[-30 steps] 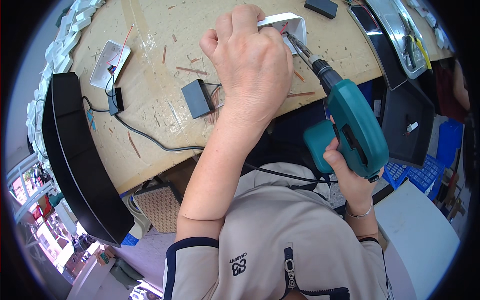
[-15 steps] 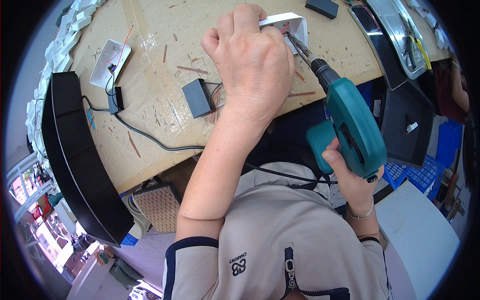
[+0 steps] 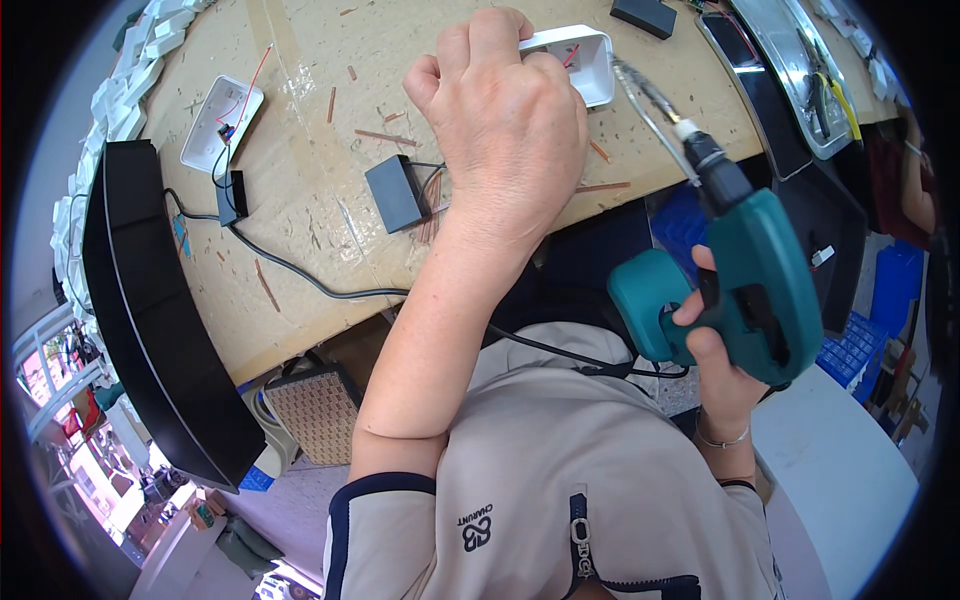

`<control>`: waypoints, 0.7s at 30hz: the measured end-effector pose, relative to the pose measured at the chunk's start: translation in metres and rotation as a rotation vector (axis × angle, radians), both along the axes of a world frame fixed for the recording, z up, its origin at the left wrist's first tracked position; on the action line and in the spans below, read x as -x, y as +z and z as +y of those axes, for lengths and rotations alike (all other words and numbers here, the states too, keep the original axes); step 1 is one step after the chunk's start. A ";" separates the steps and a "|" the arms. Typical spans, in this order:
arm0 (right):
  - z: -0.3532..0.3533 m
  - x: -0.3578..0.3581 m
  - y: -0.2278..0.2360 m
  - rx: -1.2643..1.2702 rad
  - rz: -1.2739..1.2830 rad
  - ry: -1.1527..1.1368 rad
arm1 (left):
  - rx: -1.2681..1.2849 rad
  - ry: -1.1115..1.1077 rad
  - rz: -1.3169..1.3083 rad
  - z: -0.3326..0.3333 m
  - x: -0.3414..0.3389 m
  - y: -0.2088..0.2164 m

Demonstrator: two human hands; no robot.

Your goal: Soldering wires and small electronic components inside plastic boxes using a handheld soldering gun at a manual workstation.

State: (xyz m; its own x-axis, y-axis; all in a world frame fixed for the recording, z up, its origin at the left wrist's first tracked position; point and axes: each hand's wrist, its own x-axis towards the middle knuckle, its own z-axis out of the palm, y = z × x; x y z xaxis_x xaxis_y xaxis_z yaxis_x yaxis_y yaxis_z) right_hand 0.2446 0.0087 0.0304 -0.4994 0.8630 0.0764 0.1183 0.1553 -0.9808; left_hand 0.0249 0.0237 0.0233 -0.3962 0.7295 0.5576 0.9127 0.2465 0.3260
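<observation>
My left hand [image 3: 505,140] is closed over a small white plastic case [image 3: 598,80] near the far edge of the view. A red wire shows inside the case; what else the fingers cover is hidden. My right hand [image 3: 728,385] grips a teal soldering gun [image 3: 775,285], thumb and fingers wrapped around its handle. Its metal tip and a thin feed tube point up-left, just right of the case and apart from it. A black box [image 3: 396,195] with a dark lead lies by my left wrist.
A second white case [image 3: 192,150] with red wire lies left, next to a small black module [image 3: 232,198] on a black cord. A long black tray [image 3: 170,330] edges the table. Yellow-handled pliers [image 3: 848,105] lie in a metal tray [image 3: 785,40]. Another person's arm [image 3: 918,185] shows far right.
The soldering gun has moved right and slightly down, so its tip has come out of the white case. My left hand and the case have stayed in place.
</observation>
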 end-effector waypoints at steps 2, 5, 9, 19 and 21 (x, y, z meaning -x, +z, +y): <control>0.001 -0.001 0.000 0.013 0.072 -0.046 | 0.001 -0.003 0.001 0.000 -0.001 0.001; 0.006 -0.003 -0.001 -0.033 0.149 -0.114 | 0.001 0.009 0.053 -0.001 -0.003 0.001; 0.010 -0.011 -0.006 -0.040 0.214 -0.062 | 0.019 0.016 0.158 -0.004 -0.002 -0.008; 0.021 -0.011 -0.004 -0.007 0.407 -0.140 | -0.205 -0.151 0.017 -0.025 -0.010 0.015; 0.029 -0.010 -0.002 0.047 0.563 -0.142 | -0.106 -0.224 -0.102 -0.048 -0.029 0.031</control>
State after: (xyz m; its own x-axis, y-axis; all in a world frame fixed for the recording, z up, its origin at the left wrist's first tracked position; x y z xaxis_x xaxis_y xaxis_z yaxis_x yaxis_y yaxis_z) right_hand 0.2541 0.0380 0.0286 -0.2720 0.9276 0.2561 -0.4065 0.1305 -0.9043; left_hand 0.0542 -0.0248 0.0547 -0.2894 0.7449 0.6011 0.9018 0.0016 0.4322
